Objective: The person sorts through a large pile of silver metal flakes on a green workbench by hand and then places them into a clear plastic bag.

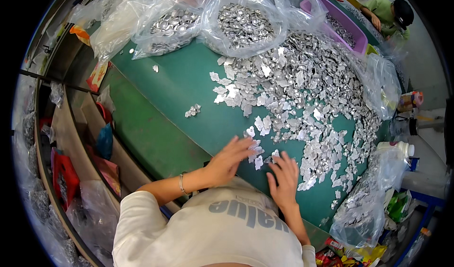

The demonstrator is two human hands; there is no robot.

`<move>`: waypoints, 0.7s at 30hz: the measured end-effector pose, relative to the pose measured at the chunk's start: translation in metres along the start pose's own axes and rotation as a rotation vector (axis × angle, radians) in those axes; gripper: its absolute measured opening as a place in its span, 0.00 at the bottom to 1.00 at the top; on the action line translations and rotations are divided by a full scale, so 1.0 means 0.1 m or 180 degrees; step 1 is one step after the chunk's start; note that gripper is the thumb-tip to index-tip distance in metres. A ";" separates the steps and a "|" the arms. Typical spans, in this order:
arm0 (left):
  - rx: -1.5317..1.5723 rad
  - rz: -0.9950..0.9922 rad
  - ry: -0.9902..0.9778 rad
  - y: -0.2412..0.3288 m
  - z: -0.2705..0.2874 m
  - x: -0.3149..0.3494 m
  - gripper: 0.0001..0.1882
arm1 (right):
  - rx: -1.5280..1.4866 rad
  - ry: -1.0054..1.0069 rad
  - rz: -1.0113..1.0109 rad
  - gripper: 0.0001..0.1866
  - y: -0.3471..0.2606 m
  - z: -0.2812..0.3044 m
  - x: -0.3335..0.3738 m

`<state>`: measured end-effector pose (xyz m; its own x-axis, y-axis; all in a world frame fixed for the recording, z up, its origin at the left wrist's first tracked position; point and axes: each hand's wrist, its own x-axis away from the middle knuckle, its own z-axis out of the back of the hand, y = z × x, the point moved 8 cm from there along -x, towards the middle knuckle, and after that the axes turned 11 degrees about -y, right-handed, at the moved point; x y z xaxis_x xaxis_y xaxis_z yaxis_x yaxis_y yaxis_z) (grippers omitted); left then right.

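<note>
Resting two hands [257, 165] on countless silver pieces [302, 82].

Both forearms reach forward; the left hand [230, 159] lies flat with fingers spread, the right hand [283, 175] close beside it, palm down, fingers extended.

free: green table [175, 92] left | blocked: metal pieces [302, 87] right

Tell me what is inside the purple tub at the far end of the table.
The purple tub holds small silvery metal pieces, visible through its open top. How deep they go, and whatever lies beneath them, is covered.
</note>
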<state>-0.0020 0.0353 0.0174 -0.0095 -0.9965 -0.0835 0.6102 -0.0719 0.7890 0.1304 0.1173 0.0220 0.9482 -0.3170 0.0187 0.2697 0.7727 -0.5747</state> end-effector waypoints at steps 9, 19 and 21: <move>-0.0200 0.0394 0.0457 -0.05 0.15 0.13 0.20 | 0.0317 -0.0412 -0.0008 0.26 -0.16 -0.07 -0.05; -0.0993 0.0268 0.0403 -0.19 0.42 -0.28 0.15 | 0.1217 0.0329 -0.1277 0.19 0.28 0.22 0.31; -0.1196 0.0518 0.0729 -0.28 0.51 -0.21 0.16 | 0.1150 0.0344 -0.1274 0.19 0.25 0.23 0.34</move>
<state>-0.0596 0.0564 0.0286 0.2594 -0.9552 -0.1425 0.8342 0.1473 0.5314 0.1738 0.1388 0.0271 0.7422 -0.6650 0.0832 0.6643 0.7137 -0.2221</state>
